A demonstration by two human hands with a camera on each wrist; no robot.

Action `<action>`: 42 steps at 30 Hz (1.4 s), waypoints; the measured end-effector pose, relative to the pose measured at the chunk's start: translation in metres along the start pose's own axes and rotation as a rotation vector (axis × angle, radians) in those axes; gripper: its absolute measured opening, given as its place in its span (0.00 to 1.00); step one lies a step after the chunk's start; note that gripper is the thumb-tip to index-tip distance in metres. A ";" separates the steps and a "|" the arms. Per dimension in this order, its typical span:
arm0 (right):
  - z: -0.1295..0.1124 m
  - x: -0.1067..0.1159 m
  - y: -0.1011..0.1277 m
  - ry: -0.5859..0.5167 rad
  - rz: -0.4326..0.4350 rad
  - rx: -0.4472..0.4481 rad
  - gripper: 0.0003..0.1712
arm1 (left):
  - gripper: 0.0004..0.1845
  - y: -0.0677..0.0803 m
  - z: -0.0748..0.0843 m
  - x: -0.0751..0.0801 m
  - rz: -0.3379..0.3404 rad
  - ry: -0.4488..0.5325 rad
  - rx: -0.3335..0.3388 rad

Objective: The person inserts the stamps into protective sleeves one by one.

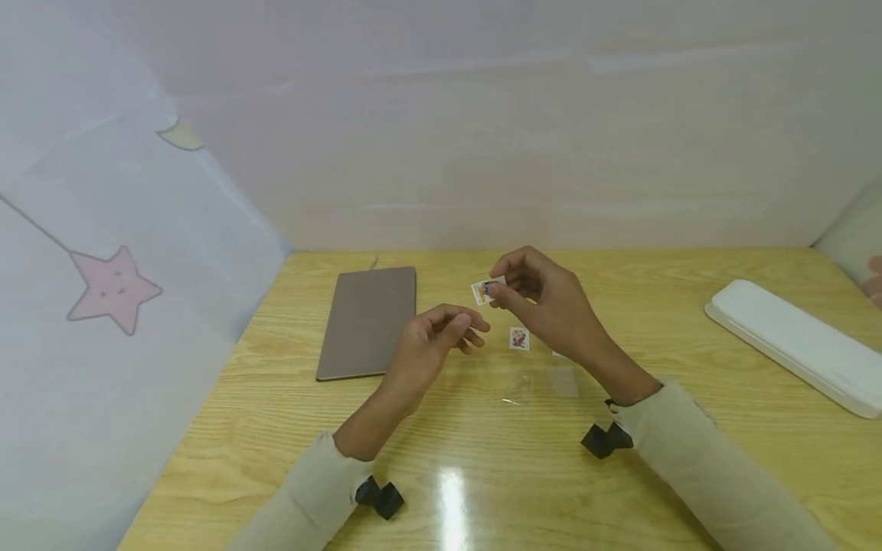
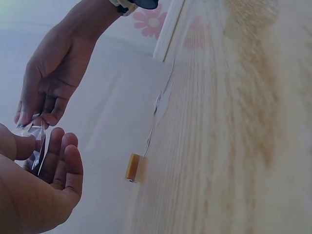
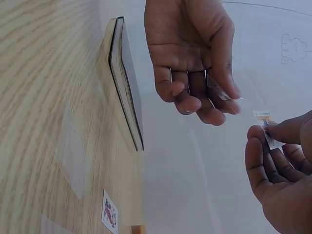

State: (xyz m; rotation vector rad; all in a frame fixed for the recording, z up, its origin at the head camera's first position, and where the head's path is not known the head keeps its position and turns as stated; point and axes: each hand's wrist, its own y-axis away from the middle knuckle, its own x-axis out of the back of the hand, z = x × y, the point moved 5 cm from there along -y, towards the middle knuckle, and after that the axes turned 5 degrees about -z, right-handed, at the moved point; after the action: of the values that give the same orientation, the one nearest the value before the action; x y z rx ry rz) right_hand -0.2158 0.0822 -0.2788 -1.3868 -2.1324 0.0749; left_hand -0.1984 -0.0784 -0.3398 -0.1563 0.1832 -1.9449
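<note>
My right hand [image 1: 498,285] is raised above the wooden table [image 1: 689,474] and pinches a small colourful sticker [image 1: 485,291] between thumb and fingertips; the sticker [image 3: 265,129] also shows in the right wrist view. Just to its left, my left hand [image 1: 465,325] pinches a small clear piece of film [image 2: 36,146] between thumb and fingers. The film [image 3: 217,87] is barely visible in the right wrist view. The two hands are a few centimetres apart and do not touch. A second sticker [image 1: 519,337] lies flat on the table below the right hand.
A closed brown notebook [image 1: 368,321] lies to the left of the hands. A clear plastic sleeve [image 1: 544,383] lies flat near the right wrist. A long white case [image 1: 792,344] sits at the right edge. Light walls enclose the table at the back and left.
</note>
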 end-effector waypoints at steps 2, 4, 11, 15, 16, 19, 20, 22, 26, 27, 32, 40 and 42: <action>0.000 -0.001 0.000 -0.011 0.009 0.000 0.11 | 0.13 0.000 0.000 0.000 0.002 -0.006 -0.002; -0.001 -0.002 -0.001 -0.020 0.006 0.007 0.11 | 0.13 0.001 0.000 0.000 0.001 -0.014 -0.006; -0.002 -0.006 -0.001 -0.045 -0.011 0.011 0.10 | 0.12 0.001 0.001 -0.002 -0.006 -0.053 -0.015; -0.003 -0.007 -0.002 -0.046 -0.015 0.019 0.10 | 0.12 0.002 0.002 -0.002 -0.002 -0.070 -0.012; -0.004 -0.007 -0.002 -0.046 -0.016 0.022 0.10 | 0.12 0.002 0.002 -0.003 0.000 -0.074 -0.011; -0.004 -0.007 -0.002 -0.042 -0.011 0.026 0.09 | 0.12 0.002 0.002 -0.003 0.003 -0.079 -0.010; -0.005 -0.007 -0.002 -0.043 -0.009 0.027 0.09 | 0.12 0.003 0.003 -0.003 0.003 -0.079 -0.010; -0.005 -0.008 -0.002 -0.047 -0.009 0.030 0.09 | 0.12 0.003 0.003 -0.003 0.003 -0.082 -0.011; -0.005 -0.008 -0.002 -0.041 -0.009 0.031 0.09 | 0.12 0.003 0.004 -0.003 0.001 -0.088 -0.017; -0.004 -0.008 -0.002 -0.034 -0.010 0.031 0.09 | 0.12 0.003 0.004 -0.003 0.001 -0.090 -0.016; -0.004 -0.009 -0.001 0.003 -0.026 0.030 0.08 | 0.12 0.002 0.005 -0.003 0.015 -0.095 -0.014; 0.001 -0.010 0.000 0.136 -0.100 0.023 0.07 | 0.11 0.000 -0.005 0.004 0.059 -0.093 -0.047; 0.010 -0.012 -0.002 0.160 -0.118 0.033 0.07 | 0.11 0.000 -0.001 0.004 0.070 -0.112 -0.039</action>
State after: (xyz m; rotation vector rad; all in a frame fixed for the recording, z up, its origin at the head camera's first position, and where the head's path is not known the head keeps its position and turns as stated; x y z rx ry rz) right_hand -0.2189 0.0741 -0.2921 -1.2036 -2.0647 -0.0462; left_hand -0.1996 -0.0818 -0.3412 -0.2803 0.1511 -1.8579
